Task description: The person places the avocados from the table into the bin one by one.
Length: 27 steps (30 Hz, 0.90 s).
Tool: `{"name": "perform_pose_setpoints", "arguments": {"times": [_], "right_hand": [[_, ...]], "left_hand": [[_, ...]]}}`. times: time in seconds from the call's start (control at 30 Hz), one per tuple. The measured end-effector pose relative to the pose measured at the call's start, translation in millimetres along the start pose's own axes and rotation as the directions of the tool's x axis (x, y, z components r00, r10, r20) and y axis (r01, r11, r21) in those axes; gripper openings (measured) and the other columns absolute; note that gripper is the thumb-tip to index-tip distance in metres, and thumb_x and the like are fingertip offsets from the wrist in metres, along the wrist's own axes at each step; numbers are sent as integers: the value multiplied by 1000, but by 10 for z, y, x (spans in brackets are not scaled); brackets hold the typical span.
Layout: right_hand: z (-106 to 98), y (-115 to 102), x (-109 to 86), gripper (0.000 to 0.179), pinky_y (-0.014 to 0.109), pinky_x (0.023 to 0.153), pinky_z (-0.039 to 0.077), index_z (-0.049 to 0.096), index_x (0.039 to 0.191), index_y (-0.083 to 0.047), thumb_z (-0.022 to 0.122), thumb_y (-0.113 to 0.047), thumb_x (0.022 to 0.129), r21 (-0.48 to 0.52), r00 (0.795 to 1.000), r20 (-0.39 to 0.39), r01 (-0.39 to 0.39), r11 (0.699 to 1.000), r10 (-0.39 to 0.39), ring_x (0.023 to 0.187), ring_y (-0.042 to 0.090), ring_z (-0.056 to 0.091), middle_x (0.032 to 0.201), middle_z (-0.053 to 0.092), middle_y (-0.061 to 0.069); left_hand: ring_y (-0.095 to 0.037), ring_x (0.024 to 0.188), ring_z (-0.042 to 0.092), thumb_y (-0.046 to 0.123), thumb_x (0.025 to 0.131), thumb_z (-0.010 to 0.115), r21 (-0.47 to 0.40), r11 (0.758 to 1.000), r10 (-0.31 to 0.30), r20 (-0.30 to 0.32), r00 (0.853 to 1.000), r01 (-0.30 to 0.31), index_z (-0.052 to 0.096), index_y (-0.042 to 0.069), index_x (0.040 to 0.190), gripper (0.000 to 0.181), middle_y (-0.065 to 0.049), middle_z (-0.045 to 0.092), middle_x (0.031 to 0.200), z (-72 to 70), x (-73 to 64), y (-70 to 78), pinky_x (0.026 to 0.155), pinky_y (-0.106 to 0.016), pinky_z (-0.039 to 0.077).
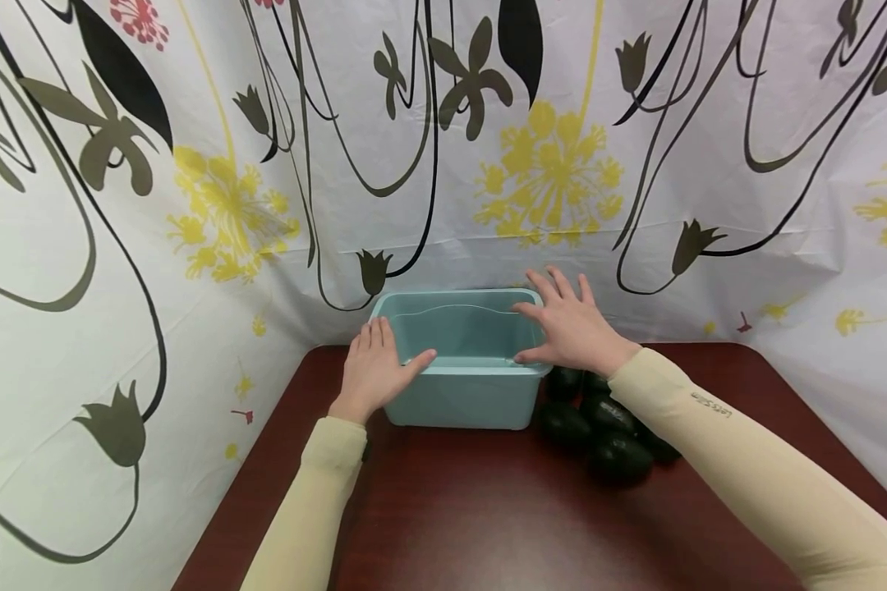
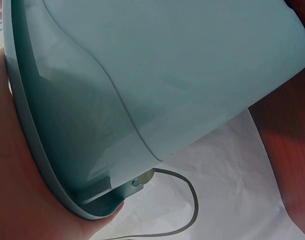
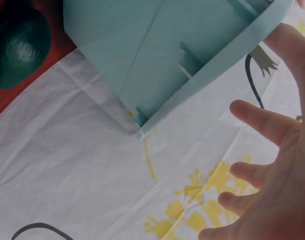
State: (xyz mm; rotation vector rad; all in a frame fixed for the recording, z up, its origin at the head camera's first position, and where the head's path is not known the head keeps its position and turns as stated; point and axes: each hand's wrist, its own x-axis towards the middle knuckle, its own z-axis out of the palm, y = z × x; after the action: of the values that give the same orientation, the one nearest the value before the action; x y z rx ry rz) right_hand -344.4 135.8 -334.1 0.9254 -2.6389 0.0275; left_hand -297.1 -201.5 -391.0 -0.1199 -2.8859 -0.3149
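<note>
A light blue plastic bin [image 1: 458,402] stands upright toward the back of the table, and its visible inside holds nothing. Along its left rim lies my left hand [image 1: 373,373], fingers extended and thumb out over the front corner. The left wrist view has that hand's skin against the rim of the bin [image 2: 192,75]. Over the right rim, my right hand [image 1: 572,328] has its fingers spread. In the right wrist view its thumb is by the rim, and the other fingers are apart from the bin [image 3: 107,40].
Several dark green avocados [image 1: 619,456] lie in a cluster right of the bin, partly under my right forearm. The dark red-brown table [image 1: 443,509] extends in front. A white patterned cloth [image 1: 443,197] hangs behind and at both sides.
</note>
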Motion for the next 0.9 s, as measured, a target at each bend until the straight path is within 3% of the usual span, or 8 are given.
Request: {"name": "perform_pose_setpoints", "arguments": {"times": [0.6, 0.9], "right_hand": [[-109, 188, -303, 85, 80, 105, 13, 62, 141, -24, 76, -72, 72, -37, 996, -83, 20, 999, -23, 148, 47, 14, 165, 17, 16], [-137, 290, -529, 87, 80, 104, 13, 60, 142, -21, 78, -70, 72, -43, 998, -67, 3, 999, -6, 147, 49, 15, 165, 18, 18]], "left_hand": [[-35, 153, 9, 94, 81, 20, -3, 1000, -3, -2, 1000, 3, 10, -3, 159, 125, -21, 10, 166, 4, 2, -3, 122, -49, 12], [-37, 152, 11, 93, 82, 21, -2, 1000, 8, -13, 1000, -8, 12, -5, 159, 125, -23, 13, 165, 13, 5, -16, 121, -51, 13]]}}
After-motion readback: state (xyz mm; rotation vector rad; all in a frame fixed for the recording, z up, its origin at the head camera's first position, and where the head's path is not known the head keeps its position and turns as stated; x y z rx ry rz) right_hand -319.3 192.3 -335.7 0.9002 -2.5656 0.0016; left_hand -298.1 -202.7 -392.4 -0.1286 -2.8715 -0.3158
